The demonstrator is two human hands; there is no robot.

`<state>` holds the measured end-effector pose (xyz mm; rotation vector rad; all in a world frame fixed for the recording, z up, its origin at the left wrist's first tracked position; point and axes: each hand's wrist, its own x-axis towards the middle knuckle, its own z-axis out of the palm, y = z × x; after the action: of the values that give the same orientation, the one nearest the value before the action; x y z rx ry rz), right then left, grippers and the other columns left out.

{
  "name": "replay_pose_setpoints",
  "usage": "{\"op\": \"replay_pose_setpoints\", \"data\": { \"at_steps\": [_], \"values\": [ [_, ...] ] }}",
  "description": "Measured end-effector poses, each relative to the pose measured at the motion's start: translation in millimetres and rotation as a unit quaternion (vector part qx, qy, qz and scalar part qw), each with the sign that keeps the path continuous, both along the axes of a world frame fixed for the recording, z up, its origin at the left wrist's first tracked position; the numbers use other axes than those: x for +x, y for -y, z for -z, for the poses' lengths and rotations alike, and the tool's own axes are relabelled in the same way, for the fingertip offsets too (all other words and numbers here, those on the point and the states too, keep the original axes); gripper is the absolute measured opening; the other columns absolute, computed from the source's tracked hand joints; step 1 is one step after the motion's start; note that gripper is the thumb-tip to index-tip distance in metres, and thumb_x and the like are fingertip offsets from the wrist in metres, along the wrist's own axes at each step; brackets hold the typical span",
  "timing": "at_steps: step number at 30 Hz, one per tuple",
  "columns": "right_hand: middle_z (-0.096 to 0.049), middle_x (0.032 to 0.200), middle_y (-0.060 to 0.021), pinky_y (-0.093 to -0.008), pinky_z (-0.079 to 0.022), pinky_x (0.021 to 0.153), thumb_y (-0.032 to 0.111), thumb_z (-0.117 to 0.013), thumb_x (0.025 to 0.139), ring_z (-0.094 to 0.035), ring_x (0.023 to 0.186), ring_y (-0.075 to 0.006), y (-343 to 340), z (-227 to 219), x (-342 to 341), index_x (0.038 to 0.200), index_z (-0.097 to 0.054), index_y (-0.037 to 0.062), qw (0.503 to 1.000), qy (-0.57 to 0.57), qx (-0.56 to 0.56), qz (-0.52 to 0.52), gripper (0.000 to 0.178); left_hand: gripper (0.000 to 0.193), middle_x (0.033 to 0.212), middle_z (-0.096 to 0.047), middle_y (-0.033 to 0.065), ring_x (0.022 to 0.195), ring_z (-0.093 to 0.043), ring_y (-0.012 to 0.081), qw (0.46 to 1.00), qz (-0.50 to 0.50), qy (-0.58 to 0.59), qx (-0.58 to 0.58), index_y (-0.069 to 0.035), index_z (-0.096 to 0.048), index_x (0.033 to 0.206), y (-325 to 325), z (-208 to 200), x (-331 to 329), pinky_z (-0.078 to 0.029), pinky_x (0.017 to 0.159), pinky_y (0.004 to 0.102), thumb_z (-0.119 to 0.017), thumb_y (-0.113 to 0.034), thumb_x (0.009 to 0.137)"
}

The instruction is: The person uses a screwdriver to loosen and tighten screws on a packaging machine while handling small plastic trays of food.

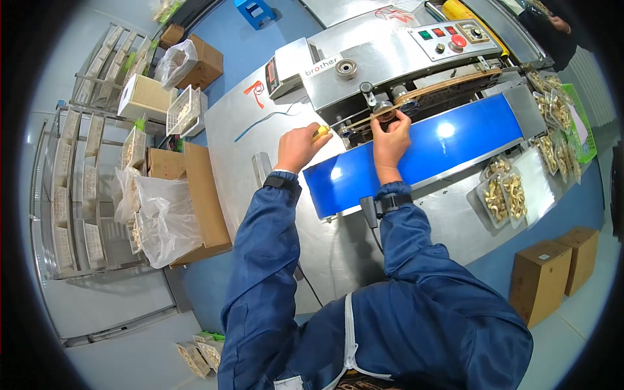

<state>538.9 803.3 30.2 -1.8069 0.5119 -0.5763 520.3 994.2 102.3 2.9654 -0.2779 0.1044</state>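
Two bare hands over the front of one metal machine [374, 65], both near the left end of its blue conveyor [422, 153]. Left hand [298, 146]: fingers closed around a yellow handle [320, 133], just beyond the conveyor's left end. Right hand [392, 138]: thumb and forefinger a little apart, touching a thin brown belt [359, 123] at the machine's front; firm grip or light touch, cannot tell. Narrow room here, between conveyor and machine body. More open room to the left, on the bare desk [227, 114] up to its left edge, with one blue strip [260, 123], one bundle of red string [257, 94] and one metal bar [261, 166]. By count, right of the conveyor: two mushroom trays [495, 200] side by side near the desk's edge, with more packs behind, too crowded for exact counting. On the floor at right, two brown cartons [538, 286]; past the far left edge, one blue stool [255, 12].
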Motion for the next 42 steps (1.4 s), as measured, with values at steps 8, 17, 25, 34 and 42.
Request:
{"op": "replay_pose_setpoints", "data": {
  "at_steps": [8, 17, 25, 34, 42],
  "values": [
    [-0.068, 0.082, -0.0112, -0.0412, -0.052, 0.06, 0.034, -0.079, 0.07, -0.067, 0.073, -0.032, 32, -24, -3, 0.098, -0.055, 0.0078, 0.962, -0.025, -0.263, -0.07, 0.045, 0.036, 0.066, -0.064, 0.0111, 0.064, -0.064, 0.0313, 0.998, 0.039, 0.052, -0.016, -0.011, -0.062, 0.083, -4, 8, 1, -0.049, 0.056, 0.0419, -0.062, -0.047, 0.085],
    [-0.068, 0.076, -0.0181, -0.0428, -0.054, 0.063, 0.04, -0.077, 0.067, -0.067, 0.072, -0.0349, 39, -62, 10, 0.093, -0.057, 0.001, 0.897, -0.106, -0.409, -0.128, 0.051, 0.036, 0.07, -0.066, 0.0118, 0.067, -0.065, 0.0308, 0.996, 0.05, 0.06, -0.036, -0.01, -0.063, 0.082, -10, 4, 8, -0.049, 0.058, 0.0419, -0.061, -0.046, 0.085],
    [-0.067, 0.075, -0.0215, -0.043, -0.054, 0.066, 0.04, -0.078, 0.06, -0.067, 0.075, -0.0368, 51, -74, -6, 0.079, -0.065, -0.0003, 0.859, -0.19, -0.421, -0.221, 0.046, 0.04, 0.069, -0.065, 0.0132, 0.066, -0.064, 0.0338, 0.997, 0.043, 0.047, -0.032, -0.011, -0.064, 0.085, -15, 11, 4, -0.049, 0.057, 0.0435, -0.06, -0.05, 0.086],
    [-0.067, 0.076, -0.0216, -0.0433, -0.054, 0.067, 0.041, -0.073, 0.066, -0.067, 0.075, -0.0365, 81, -144, 66, 0.077, -0.065, -0.0013, 0.876, -0.047, -0.446, -0.175, 0.044, 0.038, 0.066, -0.064, 0.0116, 0.063, -0.063, 0.0317, 0.997, 0.049, 0.058, -0.029, -0.01, -0.064, 0.085, -8, 5, 4, -0.048, 0.055, 0.0422, -0.06, -0.048, 0.086],
    [-0.068, 0.089, -0.0197, -0.0425, -0.052, 0.076, 0.035, -0.074, 0.068, -0.065, 0.089, -0.0354, 44, -149, 110, 0.094, -0.066, 0.0013, 0.853, -0.049, -0.461, -0.24, 0.043, 0.035, 0.066, -0.064, 0.011, 0.063, -0.063, 0.0309, 0.998, 0.04, 0.037, -0.03, -0.012, -0.062, 0.084, -9, 2, 4, -0.047, 0.055, 0.0428, -0.06, -0.048, 0.086]
  ]
}}
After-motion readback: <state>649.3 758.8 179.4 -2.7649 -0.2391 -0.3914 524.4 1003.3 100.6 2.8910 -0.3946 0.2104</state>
